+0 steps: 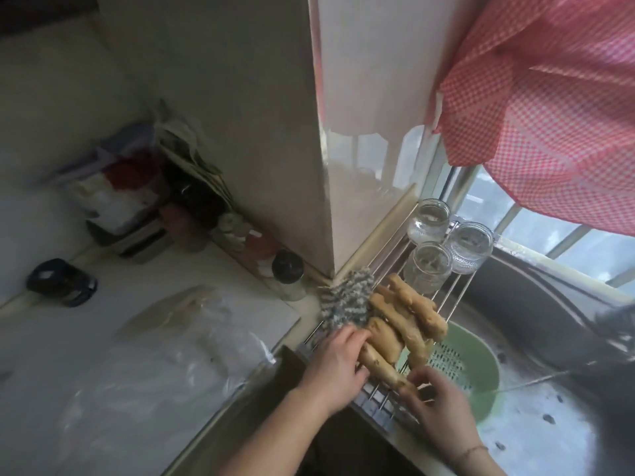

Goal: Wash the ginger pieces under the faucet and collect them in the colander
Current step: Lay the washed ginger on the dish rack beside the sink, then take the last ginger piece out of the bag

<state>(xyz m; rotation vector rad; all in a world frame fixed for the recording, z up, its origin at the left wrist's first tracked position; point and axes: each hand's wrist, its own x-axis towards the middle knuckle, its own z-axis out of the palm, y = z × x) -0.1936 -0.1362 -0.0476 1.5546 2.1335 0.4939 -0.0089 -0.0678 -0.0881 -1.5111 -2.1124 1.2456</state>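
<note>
Both hands on ginger: left cups one, right pinches its tip; I'd lift it clear, then rinse over the colander.

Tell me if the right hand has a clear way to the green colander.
Probably yes. The right hand is at the ginger pieces on the rack, right beside the colander, whose near rim lies open with nothing between.

Clutter against left wall blurred, items unreadable. Colander partly hidden under ginger pieces and rack. Dark shape at right edge cut off, possibly faucet. Forearms run off bottom edge.
</note>
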